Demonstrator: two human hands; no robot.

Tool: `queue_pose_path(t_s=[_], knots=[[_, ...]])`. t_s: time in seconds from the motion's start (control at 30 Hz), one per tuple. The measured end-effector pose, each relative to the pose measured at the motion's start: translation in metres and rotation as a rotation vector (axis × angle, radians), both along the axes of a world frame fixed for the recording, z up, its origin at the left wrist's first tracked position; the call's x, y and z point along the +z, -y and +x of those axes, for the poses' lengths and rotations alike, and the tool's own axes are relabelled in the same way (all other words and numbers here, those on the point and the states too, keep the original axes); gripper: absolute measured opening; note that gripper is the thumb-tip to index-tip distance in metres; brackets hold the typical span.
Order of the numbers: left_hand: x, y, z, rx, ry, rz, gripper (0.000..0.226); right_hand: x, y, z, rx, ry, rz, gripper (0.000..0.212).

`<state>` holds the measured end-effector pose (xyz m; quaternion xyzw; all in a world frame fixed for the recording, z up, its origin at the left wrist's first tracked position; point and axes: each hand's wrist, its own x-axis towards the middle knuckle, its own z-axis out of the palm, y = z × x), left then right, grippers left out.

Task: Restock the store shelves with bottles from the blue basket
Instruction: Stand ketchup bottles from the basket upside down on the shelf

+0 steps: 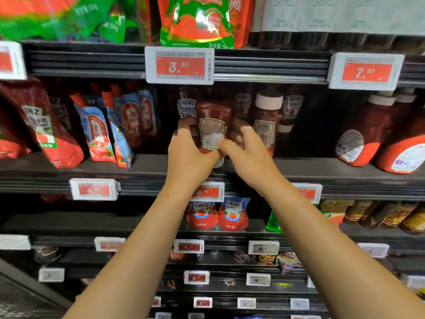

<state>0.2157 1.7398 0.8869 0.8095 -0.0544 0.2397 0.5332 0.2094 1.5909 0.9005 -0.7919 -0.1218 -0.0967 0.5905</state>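
A red Heinz ketchup bottle (pixel 212 118) stands cap-down at the front of the middle shelf (pixel 147 163), its back label facing me. My left hand (pixel 190 150) grips its left side and my right hand (pixel 246 148) grips its right side, thumb across the label. Its white cap (pixel 218 162) shows just under my hands. Behind it stand more Heinz bottles (pixel 187 108). To the right is an upright white-capped ketchup bottle (pixel 266 120). The blue basket is out of view.
Heinz pouches (pixel 43 125) and blue pouches (pixel 101 132) fill the shelf's left part. Big ketchup bottles (pixel 363 132) lean at the right. Price tags (pixel 180 65) hang from the shelf edge above. Lower shelves hold small pouches (pixel 202 215) and brown bottles (pixel 391 215).
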Motion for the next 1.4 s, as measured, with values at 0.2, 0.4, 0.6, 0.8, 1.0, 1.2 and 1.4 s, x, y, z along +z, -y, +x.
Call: queue_pose_path(t_s=[0.2,0.4,0.6,0.8,1.0,1.2,1.4], knots=[[0.003,0.004,0.000,-0.030,-0.003,0.032,0.062,-0.008,0.000,-0.008,0.009,0.058,0.011,0.042],[0.005,-0.009,0.003,-0.194,-0.099,-0.068,0.054,-0.005,0.002,-0.002,-0.050,0.008,0.020,0.046],[0.006,-0.016,0.005,-0.387,-0.122,-0.161,0.053,0.009,0.009,0.012,-0.003,0.042,-0.032,0.041],[0.007,-0.029,0.014,-0.441,-0.124,-0.184,0.038,0.002,0.008,0.017,-0.046,0.041,-0.133,0.044],[0.004,-0.028,0.014,-0.491,-0.132,-0.244,0.037,0.004,0.011,0.010,-0.050,0.054,-0.195,0.051],[0.001,-0.026,0.002,-0.127,0.064,-0.372,0.036,0.010,0.066,-0.001,-0.343,0.120,-0.227,0.027],[-0.009,-0.003,-0.029,-0.011,0.149,-0.207,0.018,0.002,0.087,0.014,-0.460,0.046,-0.238,0.064]])
